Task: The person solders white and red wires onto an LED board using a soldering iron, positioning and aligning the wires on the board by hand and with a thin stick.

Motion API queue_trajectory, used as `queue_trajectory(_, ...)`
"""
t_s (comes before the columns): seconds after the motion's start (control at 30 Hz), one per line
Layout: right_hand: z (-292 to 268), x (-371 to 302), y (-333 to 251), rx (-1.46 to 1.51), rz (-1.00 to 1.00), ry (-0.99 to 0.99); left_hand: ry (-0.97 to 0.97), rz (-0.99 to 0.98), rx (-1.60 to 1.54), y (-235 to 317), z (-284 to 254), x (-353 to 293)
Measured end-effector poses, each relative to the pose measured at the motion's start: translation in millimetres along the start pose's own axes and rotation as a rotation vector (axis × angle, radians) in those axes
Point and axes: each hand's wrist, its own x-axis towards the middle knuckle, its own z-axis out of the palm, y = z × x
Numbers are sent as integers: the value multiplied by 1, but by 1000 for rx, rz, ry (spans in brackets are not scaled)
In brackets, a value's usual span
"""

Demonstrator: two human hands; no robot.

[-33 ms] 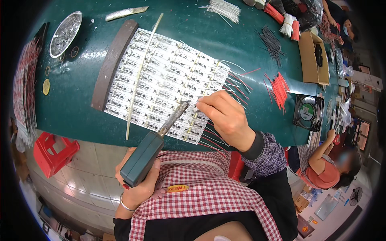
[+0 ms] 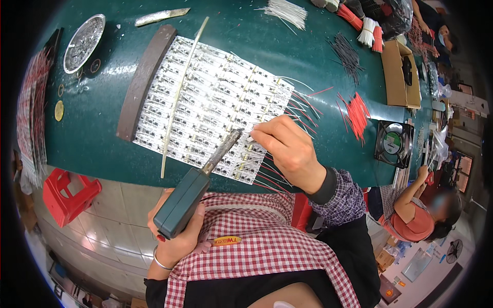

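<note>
My left hand (image 2: 177, 226) is wrapped round the dark green handle of a soldering iron (image 2: 181, 203). The iron's metal tip points up and right to the sheet of white circuit boards (image 2: 205, 92), close to my right fingertips. Thumb and forefinger of my right hand (image 2: 287, 149) are pinched together just over the right part of the sheet; whatever is between them is too small to make out. Red and white wires (image 2: 303, 110) stick out from the sheet's right edge. A long pale strip (image 2: 179, 95) lies across the boards, and a brown bar (image 2: 146, 82) lies along their left edge.
Left are a metal dish (image 2: 84, 43) and a bundle of wired boards (image 2: 33, 113). Loose red wires (image 2: 357, 115), black wires (image 2: 346, 56) and white wires (image 2: 287, 13) lie beyond the sheet. A small fan (image 2: 394, 143) and cardboard box (image 2: 400, 74) stand right. Another person (image 2: 411, 215) works farther right.
</note>
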Motion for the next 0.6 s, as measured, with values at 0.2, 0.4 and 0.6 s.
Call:
queue_trajectory(0.2,1,0,-1,-49,-13,-31,-14,12,36,2,0,0)
queue_trajectory(0.4,2,-2,-3,-105,-56,-17,-20,26,52,0,0,0)
queue_trajectory(0.6,4,-2,-5,-125,-61,-15,-48,97,102,-1,0,1)
